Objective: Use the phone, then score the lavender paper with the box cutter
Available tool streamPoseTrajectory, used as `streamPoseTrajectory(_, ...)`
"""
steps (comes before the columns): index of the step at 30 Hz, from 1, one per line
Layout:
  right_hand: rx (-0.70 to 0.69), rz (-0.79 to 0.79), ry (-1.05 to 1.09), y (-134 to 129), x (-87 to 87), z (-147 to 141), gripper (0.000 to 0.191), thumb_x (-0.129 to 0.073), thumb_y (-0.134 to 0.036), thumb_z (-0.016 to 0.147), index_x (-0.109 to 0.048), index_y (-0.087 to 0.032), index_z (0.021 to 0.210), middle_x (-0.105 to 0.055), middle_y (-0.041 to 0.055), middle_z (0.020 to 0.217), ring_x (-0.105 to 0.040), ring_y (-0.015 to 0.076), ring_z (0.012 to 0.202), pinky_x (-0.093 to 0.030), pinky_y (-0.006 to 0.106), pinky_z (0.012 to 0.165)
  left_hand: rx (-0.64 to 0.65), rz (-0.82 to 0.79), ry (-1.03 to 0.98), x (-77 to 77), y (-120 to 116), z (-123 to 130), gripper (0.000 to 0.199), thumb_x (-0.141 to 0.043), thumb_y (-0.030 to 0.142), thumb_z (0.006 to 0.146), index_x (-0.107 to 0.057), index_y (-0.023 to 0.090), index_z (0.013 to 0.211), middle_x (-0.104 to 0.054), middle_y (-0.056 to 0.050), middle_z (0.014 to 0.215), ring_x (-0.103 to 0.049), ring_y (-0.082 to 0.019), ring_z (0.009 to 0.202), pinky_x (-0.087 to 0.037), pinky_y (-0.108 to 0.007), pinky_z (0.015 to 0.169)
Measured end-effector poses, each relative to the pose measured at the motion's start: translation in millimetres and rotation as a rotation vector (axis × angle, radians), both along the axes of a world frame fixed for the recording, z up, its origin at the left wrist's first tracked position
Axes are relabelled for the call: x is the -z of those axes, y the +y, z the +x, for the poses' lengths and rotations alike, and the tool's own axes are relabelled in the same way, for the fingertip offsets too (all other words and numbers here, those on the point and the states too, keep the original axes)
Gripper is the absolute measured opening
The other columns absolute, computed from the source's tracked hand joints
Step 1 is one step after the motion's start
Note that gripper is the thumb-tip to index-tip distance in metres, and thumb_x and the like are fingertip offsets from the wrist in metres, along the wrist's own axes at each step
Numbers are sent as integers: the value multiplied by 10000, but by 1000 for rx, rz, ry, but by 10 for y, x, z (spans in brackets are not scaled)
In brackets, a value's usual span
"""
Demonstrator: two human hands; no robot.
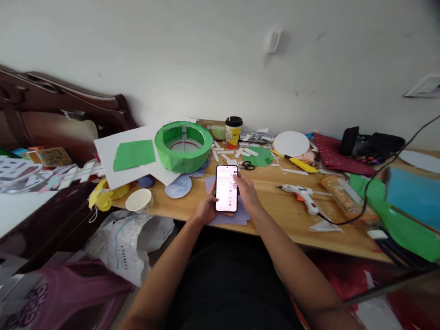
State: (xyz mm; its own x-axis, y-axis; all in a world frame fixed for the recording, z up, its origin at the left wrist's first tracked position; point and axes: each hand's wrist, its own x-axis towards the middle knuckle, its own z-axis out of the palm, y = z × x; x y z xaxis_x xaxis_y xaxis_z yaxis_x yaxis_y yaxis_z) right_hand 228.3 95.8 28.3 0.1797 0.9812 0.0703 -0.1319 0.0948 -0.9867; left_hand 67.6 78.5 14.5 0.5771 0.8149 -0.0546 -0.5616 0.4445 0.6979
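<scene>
A lit smartphone [226, 190] is held upright above the front edge of the wooden table. My left hand [206, 207] wraps round its lower left side, with fingertips showing under the bottom edge. At the phone's right edge, my right hand [247, 192] is closed against it, its thumb over the upper right of the screen; its other fingers are mostly hidden. Beneath the phone lie sheets of purple paper [244, 216]. Just beyond my right hand are black-handled scissors [248, 165].
A green ring-shaped paper structure [184, 160] stands back left, near a yellow paper cup [233, 135]. To the right lie a glue gun [305, 198] with its cord and a yellow cutter [300, 164]. A white bowl [139, 200] sits at the front left edge.
</scene>
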Motion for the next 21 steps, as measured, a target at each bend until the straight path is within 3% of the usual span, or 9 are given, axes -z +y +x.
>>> streamPoseTrajectory(8, 6, 31, 18, -15, -26, 28, 316, -607, -504, 801, -635, -198, 875, -670, -3, 787, -607, 174, 723, -449, 269, 633, 14, -1, -1, -56, -18, 13, 1046, -529, 68, 676, -89, 442, 1548, -459, -77, 1484, -622, -369, 1101, -587, -581, 751)
streamPoseTrajectory(16, -37, 45, 44, -60, -42, 40, 257, -577, -360, 767, -647, -193, 950, -665, -9, 795, -580, 163, 692, -439, 258, 602, -5, 20, 41, -59, -20, 13, 1008, -525, 69, 670, -163, 413, 1546, -457, -93, 1469, -630, -367, 1051, -608, -535, 648)
streamPoseTrajectory(21, -42, 38, 30, -82, -68, 34, 283, -571, -332, 741, -652, -199, 977, -697, 1, 818, -599, 173, 699, -451, 268, 616, -5, 19, 33, -51, -12, 14, 1015, -532, 65, 659, -178, 415, 1543, -469, -81, 1470, -621, -359, 1075, -612, -534, 683)
